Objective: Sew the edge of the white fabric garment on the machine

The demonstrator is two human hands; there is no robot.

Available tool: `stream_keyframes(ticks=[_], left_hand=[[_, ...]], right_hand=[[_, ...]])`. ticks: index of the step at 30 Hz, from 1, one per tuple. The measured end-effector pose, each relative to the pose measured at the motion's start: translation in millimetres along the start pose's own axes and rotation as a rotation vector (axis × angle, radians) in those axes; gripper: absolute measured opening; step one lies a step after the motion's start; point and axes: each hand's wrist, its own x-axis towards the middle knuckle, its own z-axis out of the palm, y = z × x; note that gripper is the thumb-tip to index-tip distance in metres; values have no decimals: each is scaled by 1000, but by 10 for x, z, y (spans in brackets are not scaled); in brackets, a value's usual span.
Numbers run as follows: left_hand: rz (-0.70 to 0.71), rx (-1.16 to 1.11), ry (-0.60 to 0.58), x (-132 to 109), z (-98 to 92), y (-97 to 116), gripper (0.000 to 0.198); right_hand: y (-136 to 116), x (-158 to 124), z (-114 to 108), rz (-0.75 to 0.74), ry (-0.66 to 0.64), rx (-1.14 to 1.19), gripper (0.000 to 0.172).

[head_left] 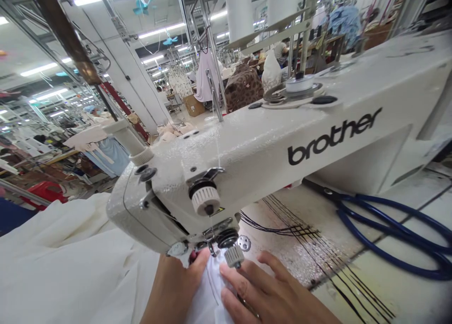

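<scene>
A sheet of white fabric (70, 263) is spread over the counter (388, 286) and is fed under the head of a Brother sewing machine (254, 145). The left hand (173, 286) is laid flat on the cloth just left of the needle area, its fingers extended and reaching up beneath the machine head. The right hand (268, 291) is also held open and pressed on the fabric just right of that spot, the fingertips spread close under the lower tension knob (233, 255). Nothing is gripped by either hand; the cloth is only pinned down. The needle itself is hidden behind the knobs, so its exact place cannot be told.

The main risk is judged to be a fingertip being caught, since both hands are kept so near the stitching point. The fabric could also be bunched or skewed if uneven pressure is applied. The blue cable (391, 239) lying on the counter could be snagged by trailing cloth.
</scene>
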Motion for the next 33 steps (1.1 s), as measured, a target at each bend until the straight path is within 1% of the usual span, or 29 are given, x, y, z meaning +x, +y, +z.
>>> stream_keyframes(ticks=[3, 7, 10, 12, 14, 16, 18, 21, 26, 29, 33], left_hand=[[-8, 40, 66, -1, 17, 58, 14], [46, 77, 83, 3, 25, 115, 13], [105, 154, 118, -50, 7, 90, 23], [225, 248, 187, -136, -14, 44, 27], [418, 326, 242, -246, -31, -8, 22], [596, 333, 227, -350, -29, -51, 21], [673, 278, 199, -422, -3, -78, 25], [676, 208, 195, -458, 48, -92, 27], [677, 165, 200, -435, 84, -78, 26], [647, 120, 212, -431, 95, -55, 24], [650, 75, 259, -425, 100, -22, 23]], right_hand=[[-1, 28, -29, 23, -1, -5, 25], [-3, 49, -74, 31, -11, 3, 26], [-8, 47, -99, 43, -26, 15, 29], [-11, 46, -110, 48, -45, 23, 32], [-13, 45, -115, 43, -53, 32, 32], [-16, 42, -114, 40, -39, 42, 33], [-20, 34, -111, 44, -22, 47, 33], [-29, 18, -106, 45, -2, 62, 34], [-17, 6, -93, 15, -4, 107, 35], [5, 9, -100, 4, -38, 122, 34], [23, 24, -117, -3, -62, 135, 41]])
